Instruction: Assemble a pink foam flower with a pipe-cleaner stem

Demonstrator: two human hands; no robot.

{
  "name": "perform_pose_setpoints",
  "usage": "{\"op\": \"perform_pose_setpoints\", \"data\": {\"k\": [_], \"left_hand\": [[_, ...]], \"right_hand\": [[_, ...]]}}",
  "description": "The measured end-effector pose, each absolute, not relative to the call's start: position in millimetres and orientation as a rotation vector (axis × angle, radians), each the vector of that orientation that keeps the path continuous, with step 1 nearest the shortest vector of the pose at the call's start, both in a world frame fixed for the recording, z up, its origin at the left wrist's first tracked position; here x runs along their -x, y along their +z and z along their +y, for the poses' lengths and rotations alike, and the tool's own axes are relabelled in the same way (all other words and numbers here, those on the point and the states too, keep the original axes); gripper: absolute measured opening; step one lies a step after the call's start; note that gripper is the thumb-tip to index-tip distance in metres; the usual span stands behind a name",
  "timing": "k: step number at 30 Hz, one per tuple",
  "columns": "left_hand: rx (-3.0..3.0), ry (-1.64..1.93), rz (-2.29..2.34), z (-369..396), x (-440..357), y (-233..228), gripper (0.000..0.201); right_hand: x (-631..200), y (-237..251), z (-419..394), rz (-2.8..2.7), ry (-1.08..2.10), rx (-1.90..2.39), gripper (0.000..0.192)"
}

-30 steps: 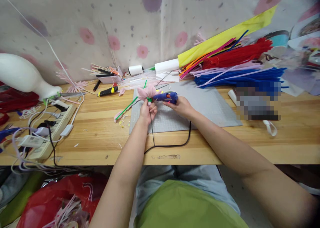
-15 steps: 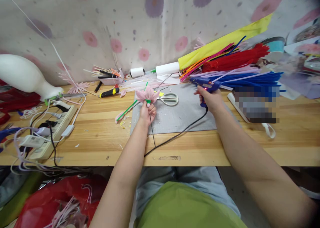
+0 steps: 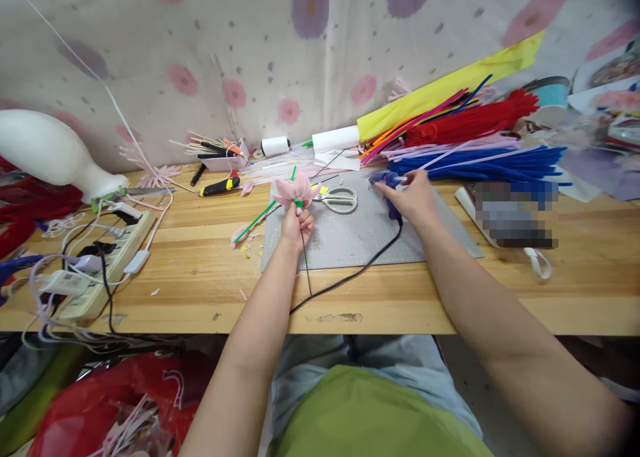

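My left hand [image 3: 297, 226] grips the stem of a pink pipe-cleaner flower [image 3: 294, 190] and holds it upright over the left part of a grey cutting mat [image 3: 350, 233]. My right hand [image 3: 413, 200] rests on a blue glue gun [image 3: 386, 181] that lies low on the mat's far right part, fingers still around it. Its black cord [image 3: 350, 277] trails back across the mat to the table's front edge. White-handled scissors [image 3: 337, 199] lie on the mat between my hands.
Bundles of blue, red and mixed pipe cleaners [image 3: 475, 151] and a yellow roll [image 3: 450, 83] lie at the back right. A power strip with plugs [image 3: 95, 263], a white vase [image 3: 50, 153], a utility knife [image 3: 217, 187] and a thread spool [image 3: 275, 145] are to the left.
My right hand carried the glue gun from beside the flower to the right, then lowered it onto the mat. The scissors came into view. My left hand stayed with the flower.
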State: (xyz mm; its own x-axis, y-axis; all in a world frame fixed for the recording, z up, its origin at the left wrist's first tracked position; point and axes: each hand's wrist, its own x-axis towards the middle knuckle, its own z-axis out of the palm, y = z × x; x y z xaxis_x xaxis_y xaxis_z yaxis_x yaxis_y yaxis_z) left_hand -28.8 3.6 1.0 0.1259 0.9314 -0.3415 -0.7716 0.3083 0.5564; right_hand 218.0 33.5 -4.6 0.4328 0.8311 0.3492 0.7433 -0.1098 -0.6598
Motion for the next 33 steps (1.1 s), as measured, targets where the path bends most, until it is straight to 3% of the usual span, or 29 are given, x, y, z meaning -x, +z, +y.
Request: {"op": "perform_pose_setpoints", "data": {"k": [5, 10, 15, 33], "left_hand": [[-0.276, 1.273, 0.722, 3, 26, 1, 0.042], [-0.283, 1.285, 0.768, 0, 23, 5, 0.041], [-0.287, 1.319, 0.803, 2, 22, 3, 0.04], [-0.214, 1.335, 0.746, 7, 21, -4, 0.04]], "right_hand": [[-208, 30, 0, -1.215, -0.1, 1.433, 0.039], [-141, 26, 6, -1.448, 0.406, 1.162, 0.022], [-75, 4, 29, -1.482, 0.803, 1.225, 0.012], [-48, -5, 25, -1.385, 0.762, 1.395, 0.015]]}}
